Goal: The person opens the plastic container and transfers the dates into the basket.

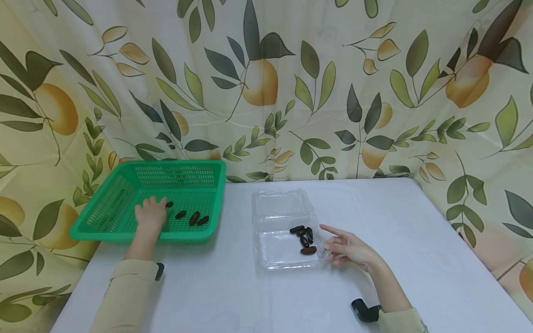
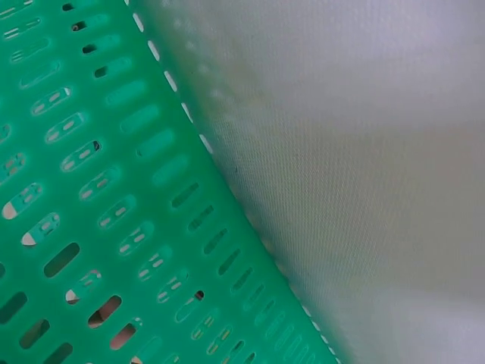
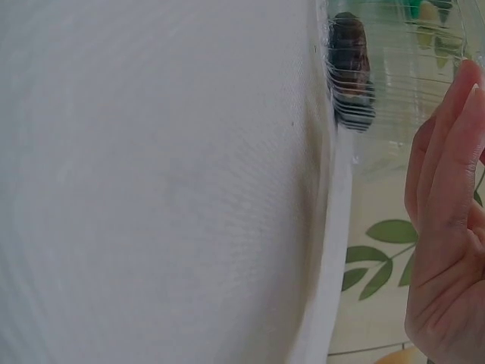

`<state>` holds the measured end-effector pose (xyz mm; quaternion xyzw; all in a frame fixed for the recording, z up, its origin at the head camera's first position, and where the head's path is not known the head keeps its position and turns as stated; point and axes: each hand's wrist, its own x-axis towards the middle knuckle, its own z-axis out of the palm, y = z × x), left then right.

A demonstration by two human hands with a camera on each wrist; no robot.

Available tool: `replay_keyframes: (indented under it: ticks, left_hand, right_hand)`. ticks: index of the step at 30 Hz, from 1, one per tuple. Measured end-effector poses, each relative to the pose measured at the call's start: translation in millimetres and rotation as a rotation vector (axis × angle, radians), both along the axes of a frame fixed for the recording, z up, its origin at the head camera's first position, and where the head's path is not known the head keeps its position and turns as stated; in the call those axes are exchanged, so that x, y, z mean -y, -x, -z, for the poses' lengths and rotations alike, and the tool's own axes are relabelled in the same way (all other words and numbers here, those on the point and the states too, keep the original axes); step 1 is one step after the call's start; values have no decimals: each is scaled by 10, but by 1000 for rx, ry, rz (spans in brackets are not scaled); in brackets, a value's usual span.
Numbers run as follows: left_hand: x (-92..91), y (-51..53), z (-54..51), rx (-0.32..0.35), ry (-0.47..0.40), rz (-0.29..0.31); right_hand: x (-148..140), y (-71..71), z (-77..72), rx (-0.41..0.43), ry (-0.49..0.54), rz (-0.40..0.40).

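Observation:
My left hand reaches into the green basket. Its fingertips are beside a small dark date; whether they pinch it is hidden. Several other dates, among them a larger one, lie to the right on the basket's floor. In the left wrist view the slotted basket wall blocks the hand. A clear plastic clamshell box stands with its lid raised, and several dates sit in its right half. My right hand, index finger extended, is at the box's right side and holds nothing.
A white cloth covers the table. Behind it hangs a patterned curtain with fruit and leaves. The box's transparent lid leans toward the back edge. Black wrist cameras, such as the right one, stick out from both sleeves.

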<state>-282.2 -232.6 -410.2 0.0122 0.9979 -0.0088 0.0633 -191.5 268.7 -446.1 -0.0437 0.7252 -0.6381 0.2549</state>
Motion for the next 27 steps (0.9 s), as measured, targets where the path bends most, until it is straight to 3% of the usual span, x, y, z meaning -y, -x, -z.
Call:
replay_keyframes:
  ticks: [6, 12, 21, 27]
  left_hand:
    - [-34, -24, -42, 50, 2, 0]
    - [-32, -14, -39, 35, 5, 8]
    - [-30, 8, -15, -94, -34, 42]
    - [-188, 6, -72, -190, -82, 74]
  right_hand:
    - [1, -7, -8, -4, -7, 4]
    - [5, -9, -12, -4, -12, 2]
    - [3, -4, -3, -10, -21, -1]
    - [1, -3, 2, -13, -27, -1]
